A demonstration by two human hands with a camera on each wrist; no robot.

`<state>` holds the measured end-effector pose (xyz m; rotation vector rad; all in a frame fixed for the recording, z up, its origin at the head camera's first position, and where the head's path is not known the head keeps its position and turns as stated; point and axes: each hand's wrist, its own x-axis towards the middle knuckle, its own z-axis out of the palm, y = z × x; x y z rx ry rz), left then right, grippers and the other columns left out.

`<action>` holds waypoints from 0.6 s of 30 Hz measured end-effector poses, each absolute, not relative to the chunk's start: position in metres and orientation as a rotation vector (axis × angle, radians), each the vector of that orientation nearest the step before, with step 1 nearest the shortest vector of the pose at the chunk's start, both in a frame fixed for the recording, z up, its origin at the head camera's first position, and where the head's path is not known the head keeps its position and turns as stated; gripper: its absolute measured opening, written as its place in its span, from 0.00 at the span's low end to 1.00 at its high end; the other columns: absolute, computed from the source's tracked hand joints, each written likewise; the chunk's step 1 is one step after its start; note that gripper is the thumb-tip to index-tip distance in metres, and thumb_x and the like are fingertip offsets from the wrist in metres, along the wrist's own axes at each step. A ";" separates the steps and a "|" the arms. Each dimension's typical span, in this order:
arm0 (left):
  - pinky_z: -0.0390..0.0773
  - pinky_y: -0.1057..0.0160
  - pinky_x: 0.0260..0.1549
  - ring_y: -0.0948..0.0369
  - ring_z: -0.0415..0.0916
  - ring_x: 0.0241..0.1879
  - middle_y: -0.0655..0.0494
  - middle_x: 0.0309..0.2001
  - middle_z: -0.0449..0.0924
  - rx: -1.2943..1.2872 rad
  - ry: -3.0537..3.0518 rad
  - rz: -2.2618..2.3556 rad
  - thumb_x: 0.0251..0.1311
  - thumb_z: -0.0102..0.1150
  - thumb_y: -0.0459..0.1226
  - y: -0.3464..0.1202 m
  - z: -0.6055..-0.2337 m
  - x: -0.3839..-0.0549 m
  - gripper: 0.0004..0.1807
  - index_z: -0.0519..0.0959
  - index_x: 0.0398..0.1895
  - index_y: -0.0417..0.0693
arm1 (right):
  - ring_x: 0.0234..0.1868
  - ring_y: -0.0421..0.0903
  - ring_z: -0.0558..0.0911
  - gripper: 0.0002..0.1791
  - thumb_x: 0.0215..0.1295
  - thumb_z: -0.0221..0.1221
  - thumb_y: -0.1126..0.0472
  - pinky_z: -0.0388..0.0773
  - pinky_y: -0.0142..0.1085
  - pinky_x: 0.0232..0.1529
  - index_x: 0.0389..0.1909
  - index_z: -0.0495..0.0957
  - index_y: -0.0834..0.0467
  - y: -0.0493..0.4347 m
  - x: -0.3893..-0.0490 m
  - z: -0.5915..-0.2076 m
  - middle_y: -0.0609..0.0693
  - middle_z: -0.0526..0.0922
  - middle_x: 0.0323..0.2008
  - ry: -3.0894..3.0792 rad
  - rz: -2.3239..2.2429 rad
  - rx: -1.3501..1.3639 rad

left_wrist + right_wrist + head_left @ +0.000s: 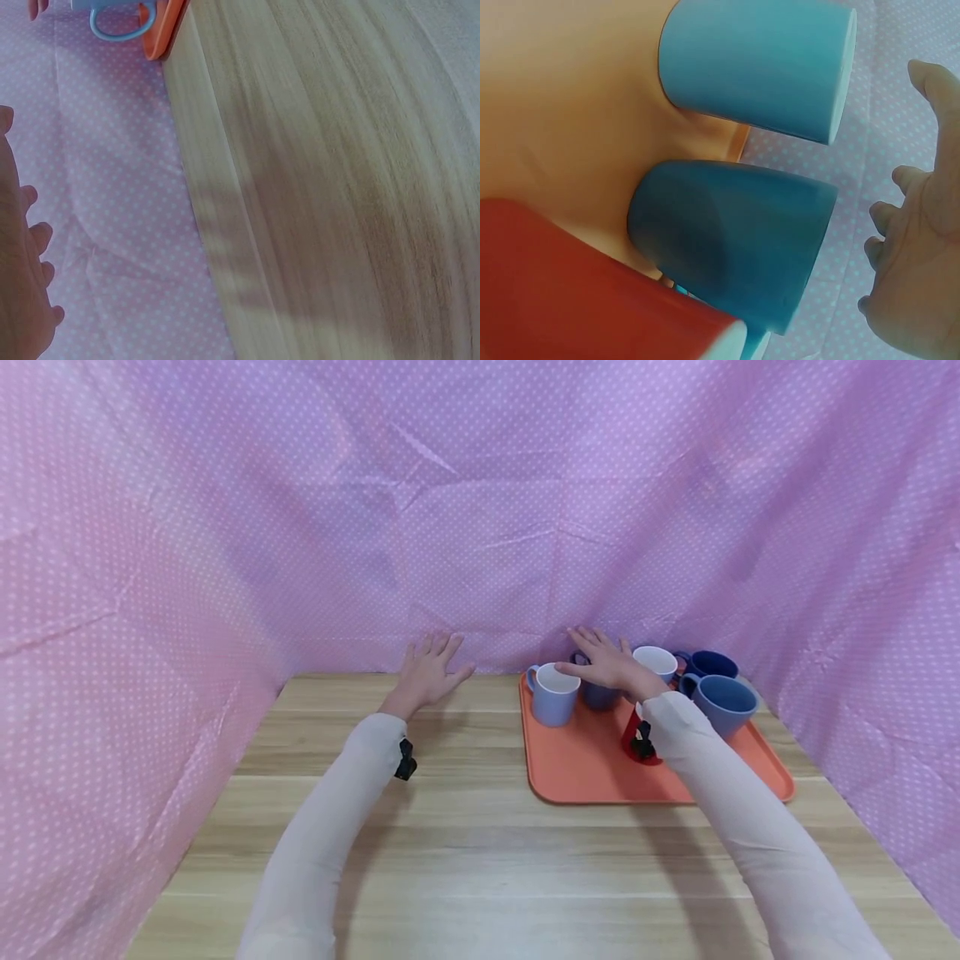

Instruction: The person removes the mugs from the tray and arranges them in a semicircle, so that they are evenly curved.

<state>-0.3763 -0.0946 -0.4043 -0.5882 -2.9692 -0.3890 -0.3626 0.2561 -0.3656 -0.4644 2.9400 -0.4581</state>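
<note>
My left hand [427,675] hovers over the wooden table near its back edge, fingers spread, touching nothing. Above the orange tray [570,777] my right hand [606,664] is held with fingers extended, apart from the mugs. Below it, in the right wrist view, are a light blue mug [757,64], a dark blue-grey mug [727,232] and a red mug [577,285]. The head view shows the light blue mug [555,697] at the tray's left, while the right forearm partly hides the red mug [632,739]. The dark mug [600,695] is partly behind the right hand.
A white-lined mug [655,662], a navy mug [712,664] and a blue-grey mug [724,706] stand on the tray's right side. Pink dotted cloth [480,527] hangs behind and at both sides of the wooden table [465,860].
</note>
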 end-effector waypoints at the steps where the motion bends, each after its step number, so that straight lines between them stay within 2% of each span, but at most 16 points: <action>1: 0.36 0.35 0.77 0.43 0.36 0.82 0.47 0.83 0.45 -0.588 -2.968 -0.388 0.72 0.32 0.68 -0.095 -0.404 -0.377 0.44 0.49 0.83 0.57 | 0.82 0.65 0.37 0.52 0.70 0.46 0.28 0.26 0.71 0.74 0.83 0.41 0.53 0.256 -0.363 -0.365 0.61 0.41 0.83 2.941 -0.444 -0.472; 12: 0.33 0.35 0.77 0.43 0.36 0.82 0.46 0.83 0.42 -0.592 -2.989 -0.393 0.73 0.37 0.64 -0.094 -0.407 -0.375 0.43 0.47 0.83 0.56 | 0.82 0.67 0.39 0.51 0.70 0.47 0.29 0.30 0.73 0.73 0.83 0.43 0.54 0.258 -0.363 -0.361 0.62 0.43 0.82 2.909 -0.337 -0.512; 18: 0.38 0.33 0.76 0.40 0.40 0.81 0.43 0.82 0.47 -0.630 -2.927 -0.482 0.72 0.41 0.63 -0.086 -0.408 -0.372 0.43 0.50 0.83 0.55 | 0.81 0.68 0.42 0.51 0.69 0.51 0.31 0.31 0.75 0.71 0.82 0.46 0.55 0.269 -0.356 -0.350 0.64 0.46 0.81 2.912 -0.404 -0.543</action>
